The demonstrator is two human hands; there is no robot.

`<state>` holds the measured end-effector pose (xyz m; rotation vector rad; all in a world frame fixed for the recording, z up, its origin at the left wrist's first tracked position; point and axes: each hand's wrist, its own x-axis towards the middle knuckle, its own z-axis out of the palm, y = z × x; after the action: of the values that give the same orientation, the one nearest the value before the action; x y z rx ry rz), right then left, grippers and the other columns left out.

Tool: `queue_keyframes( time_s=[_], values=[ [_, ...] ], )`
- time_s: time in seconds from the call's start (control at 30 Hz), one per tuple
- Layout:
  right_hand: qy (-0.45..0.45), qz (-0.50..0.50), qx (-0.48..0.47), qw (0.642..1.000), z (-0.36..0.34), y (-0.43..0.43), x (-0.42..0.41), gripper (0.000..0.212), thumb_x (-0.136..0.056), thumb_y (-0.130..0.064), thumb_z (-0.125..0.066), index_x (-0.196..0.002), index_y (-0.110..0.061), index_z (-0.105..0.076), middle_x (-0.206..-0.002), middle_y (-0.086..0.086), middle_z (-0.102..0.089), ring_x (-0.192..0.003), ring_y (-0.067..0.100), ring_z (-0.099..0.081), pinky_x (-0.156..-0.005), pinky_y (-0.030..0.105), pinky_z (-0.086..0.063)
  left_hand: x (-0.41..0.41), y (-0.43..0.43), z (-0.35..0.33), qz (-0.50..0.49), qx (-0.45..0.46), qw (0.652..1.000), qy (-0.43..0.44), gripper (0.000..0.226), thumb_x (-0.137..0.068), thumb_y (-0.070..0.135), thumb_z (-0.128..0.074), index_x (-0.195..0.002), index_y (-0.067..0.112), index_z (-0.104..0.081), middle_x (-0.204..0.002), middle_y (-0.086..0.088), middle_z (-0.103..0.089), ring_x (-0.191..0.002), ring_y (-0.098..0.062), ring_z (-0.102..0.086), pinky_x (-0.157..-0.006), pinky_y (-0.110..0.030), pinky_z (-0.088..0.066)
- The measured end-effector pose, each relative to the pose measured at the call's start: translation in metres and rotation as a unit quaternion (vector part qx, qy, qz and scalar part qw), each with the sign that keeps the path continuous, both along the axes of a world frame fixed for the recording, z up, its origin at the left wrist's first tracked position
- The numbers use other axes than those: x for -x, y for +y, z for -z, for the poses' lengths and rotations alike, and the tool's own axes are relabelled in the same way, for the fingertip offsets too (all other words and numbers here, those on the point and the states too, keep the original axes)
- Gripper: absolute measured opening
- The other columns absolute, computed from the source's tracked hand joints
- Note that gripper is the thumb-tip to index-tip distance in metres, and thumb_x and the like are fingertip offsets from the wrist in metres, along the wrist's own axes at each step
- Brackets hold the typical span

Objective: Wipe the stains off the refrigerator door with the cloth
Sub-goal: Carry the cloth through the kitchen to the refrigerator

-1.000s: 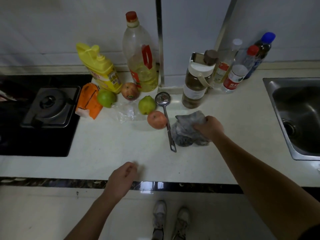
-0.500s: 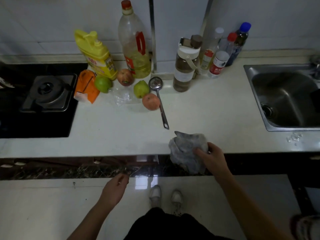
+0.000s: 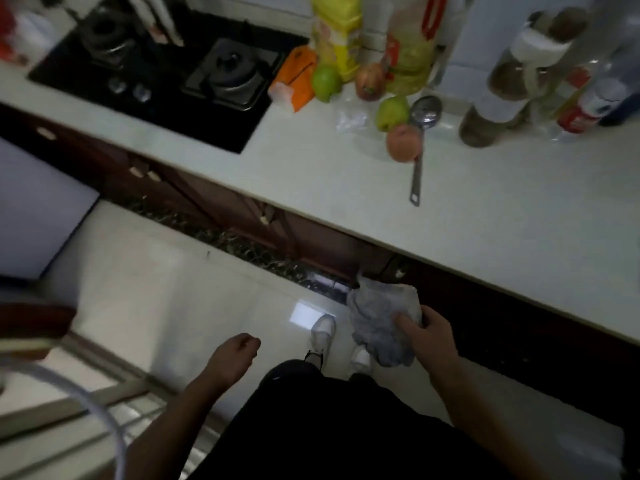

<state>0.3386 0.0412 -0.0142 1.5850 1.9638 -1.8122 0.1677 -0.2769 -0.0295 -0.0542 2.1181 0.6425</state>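
Note:
My right hand (image 3: 427, 336) grips a crumpled grey cloth (image 3: 379, 318) and holds it in the air below the front edge of the white countertop (image 3: 311, 174), above my white shoes. My left hand (image 3: 233, 356) hangs over the pale tiled floor with its fingers curled in a loose fist and nothing in it. A pale flat panel (image 3: 38, 209) at the left edge may be the refrigerator; I cannot tell for sure. No stains are visible.
On the countertop stand a black gas hob (image 3: 166, 77), a yellow bottle (image 3: 337, 39), an oil bottle (image 3: 410, 46), several fruits (image 3: 393, 112), a metal ladle (image 3: 420, 133) and bottles (image 3: 519, 81) at the right. Dark cabinets (image 3: 242, 216) run under it. A clear hose (image 3: 100, 420) curves at the lower left.
My right hand has carried the cloth off the countertop and down in front of the cabinets. The view has swung left and tilted, so the hob and the pale panel come in.

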Motion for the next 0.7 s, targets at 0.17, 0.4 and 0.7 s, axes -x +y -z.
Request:
queue_keyframes(
  time_s=[0.17,0.4,0.7],
  values=[
    [0.021,-0.137,0.011,0.990,0.003,-0.041,0.047,0.014,-0.089,-0.018,-0.077,-0.096,-0.006,-0.073,-0.091,0.010,-0.075,-0.086,0.022,-0.073,-0.071,0.035,-0.059,-0.059,-0.101,0.018,-0.173,0.001,0.985,0.007,0.061,-0.068,0.056,-0.050,-0.086,0.000,-0.069,-0.074,-0.008,-0.072,-0.068,-0.021,-0.067,-0.080,-0.044,-0.057],
    [0.039,-0.288,0.009,0.957,-0.010,-0.117,0.124,0.023,-0.086,-0.022,-0.079,-0.104,-0.008,-0.074,-0.097,0.009,-0.076,-0.090,0.024,-0.073,-0.067,0.029,-0.054,-0.124,-0.198,0.031,-0.352,0.041,0.935,-0.023,0.033,-0.101,0.021,-0.054,-0.074,0.005,-0.064,-0.067,-0.012,-0.066,-0.061,-0.027,-0.061,-0.064,-0.038,-0.056],
    [0.038,-0.351,-0.020,0.935,-0.025,-0.223,0.212,0.012,-0.086,-0.017,-0.079,-0.094,-0.009,-0.075,-0.088,0.008,-0.078,-0.084,0.023,-0.075,-0.063,0.025,-0.057,-0.082,-0.280,0.053,-0.462,0.005,0.880,-0.107,0.032,-0.100,0.028,-0.053,-0.084,0.004,-0.066,-0.069,-0.012,-0.067,-0.051,-0.022,-0.057,-0.053,-0.021,-0.030]
  ],
)
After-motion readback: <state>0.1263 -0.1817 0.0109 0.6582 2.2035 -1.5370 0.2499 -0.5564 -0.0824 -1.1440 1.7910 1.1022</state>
